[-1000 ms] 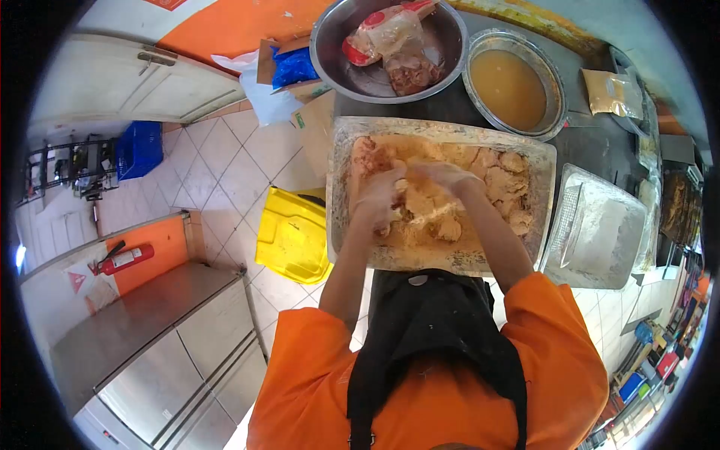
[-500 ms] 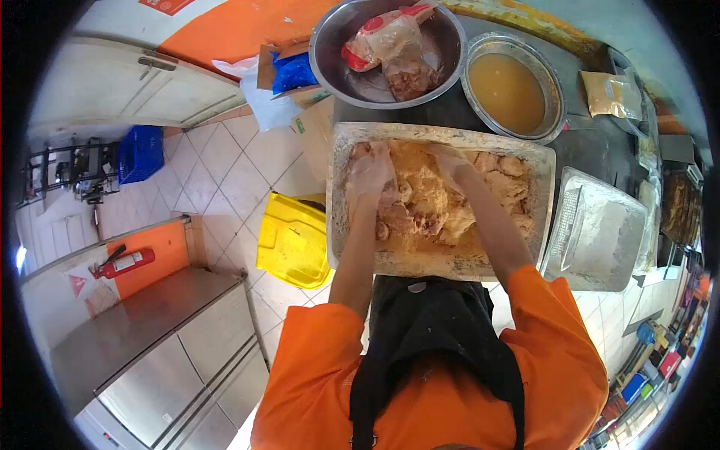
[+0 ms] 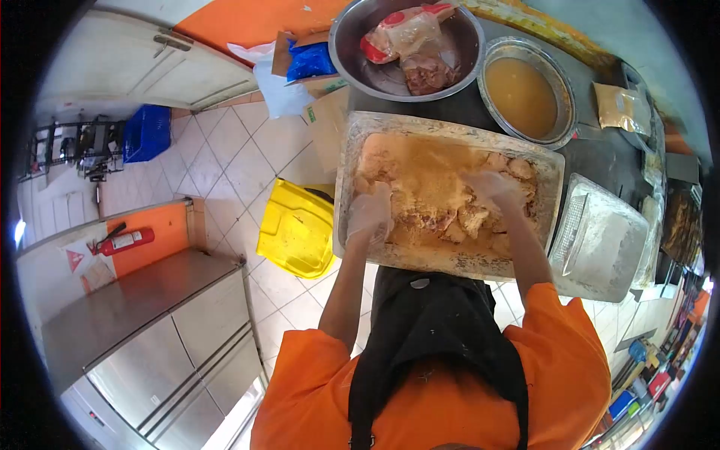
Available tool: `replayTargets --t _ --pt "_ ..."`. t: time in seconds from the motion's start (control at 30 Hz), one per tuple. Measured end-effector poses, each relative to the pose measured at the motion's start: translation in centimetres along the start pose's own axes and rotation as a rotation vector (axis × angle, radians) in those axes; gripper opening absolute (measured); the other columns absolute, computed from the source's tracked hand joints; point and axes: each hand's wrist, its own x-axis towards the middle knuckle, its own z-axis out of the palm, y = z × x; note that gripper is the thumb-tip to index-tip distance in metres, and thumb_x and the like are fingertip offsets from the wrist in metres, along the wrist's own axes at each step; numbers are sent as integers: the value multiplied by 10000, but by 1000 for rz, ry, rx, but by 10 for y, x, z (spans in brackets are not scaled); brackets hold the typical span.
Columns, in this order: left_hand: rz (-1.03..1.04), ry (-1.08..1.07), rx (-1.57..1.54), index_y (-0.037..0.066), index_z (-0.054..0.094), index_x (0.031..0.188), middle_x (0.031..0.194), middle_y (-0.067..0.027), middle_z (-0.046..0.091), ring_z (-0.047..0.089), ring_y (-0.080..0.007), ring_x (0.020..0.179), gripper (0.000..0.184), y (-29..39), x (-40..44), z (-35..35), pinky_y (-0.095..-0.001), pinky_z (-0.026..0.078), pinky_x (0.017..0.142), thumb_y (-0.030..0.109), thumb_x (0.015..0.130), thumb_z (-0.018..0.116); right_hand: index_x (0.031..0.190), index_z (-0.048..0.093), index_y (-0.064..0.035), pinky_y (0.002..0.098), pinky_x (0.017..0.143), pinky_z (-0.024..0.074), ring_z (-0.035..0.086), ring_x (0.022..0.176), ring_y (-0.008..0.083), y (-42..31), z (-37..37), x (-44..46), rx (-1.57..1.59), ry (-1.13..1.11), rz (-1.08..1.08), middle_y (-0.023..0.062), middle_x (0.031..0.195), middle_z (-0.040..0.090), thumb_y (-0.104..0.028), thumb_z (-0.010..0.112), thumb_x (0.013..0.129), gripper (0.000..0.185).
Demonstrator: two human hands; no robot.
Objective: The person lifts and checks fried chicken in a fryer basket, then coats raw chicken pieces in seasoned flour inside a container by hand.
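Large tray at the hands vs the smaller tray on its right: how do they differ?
Size: the large tray is clearly bigger than the smaller tray.
Contents: the large tray holds tan powder and lumpy pieces; the smaller tray shows a whitish surface, no such pieces.
Use: left hand and right hand are at the large tray, neither at the smaller tray.
Shared: both roughly rectangular, rounded corners.

Hands (image 3: 370,213) (image 3: 499,190), two; large tray (image 3: 450,126), one; round metal bowls (image 3: 347,45) (image 3: 567,97), two; yellow bin (image 3: 296,229), one; fire extinguisher (image 3: 129,241), one; apron (image 3: 435,322), one.
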Motion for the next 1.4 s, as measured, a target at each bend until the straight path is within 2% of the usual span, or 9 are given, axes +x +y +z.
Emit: replayTargets --t 0.13,0.3,0.57,0.73,0.87,0.93,1.17,1.23,1.4 --pt "-58 -137 67 -20 555 1265 1195 -292 606 548 -446 1171 610 -19 52 40 -459 438 980 454 895 458 1428 492 -174 373 1123 330 456 1334 249 -79 -2 -68 -102 41 -17 87 1478 468 -391 420 1007 480" --pt "787 25 414 -13 604 1168 1125 -252 636 580 -421 1117 452 -62 74 62 -497 461 928 284 828 576 1466 440 -183 359 1137 321 455 1336 251 -75 53 6 -294 1 -509 64 1465 491 -119 446 926 543" --pt "527 65 131 70 639 1084 1106 -264 638 618 -395 1082 353 -34 2 12 -476 476 912 312 938 427 1404 512 -107 355 1086 371 503 1263 279 -126 -9 -74 -518 114 -710 70 1378 570 -90 606 803 608" --pt "121 9 150 100 528 1338 1225 -289 599 563 -423 1184 559 -37 -1 -2 -454 410 1026 481 947 407 1434 472 -62 328 1063 387 467 1314 260 -6 -21 24 292 47 -701 93 1450 505 -180 590 911 549" --pt "-37 -17 -126 17 366 1467 1408 -278 487 464 -396 1323 778 -49 84 46 -442 341 1104 601 952 353 1460 457 -126 314 1149 301 421 1376 231 -74 22 85 -238 260 -602 76 1502 451 -147 357 1021 451" --pt "-145 46 -228 -45 369 1447 1451 -260 450 434 -358 1355 829 2 53 21 -427 333 1115 621 954 330 1457 459 -145 328 1149 295 407 1382 243 -130 28 77 103 65 -551 94 1499 449 -193 358 1021 450" --pt "105 -118 -1062 4 536 1242 1122 -146 615 534 -254 1072 593 -14 77 24 -376 430 954 514 981 383 1418 511 -146 355 1118 337 437 1347 265 -212 -10 -20 -187 -107 -655 129 1452 492 -257 468 991 443" --pt "-18 -165 -443 -10 528 1250 1092 -142 614 553 -237 1010 595 -4 38 -6 -372 466 889 505 988 388 1407 528 -157 347 1118 342 445 1340 256 -152 -10 3 -474 56 -1053 107 1464 487 -189 462 982 431" --pt "-68 -74 -450 -12 549 1180 1075 -127 614 603 -222 862 554 -95 82 54 -370 517 717 496 985 443 1468 440 -174 323 1156 308 411 1373 215 -31 -12 27 160 -104 -611 62 1523 421 -119 465 958 513"
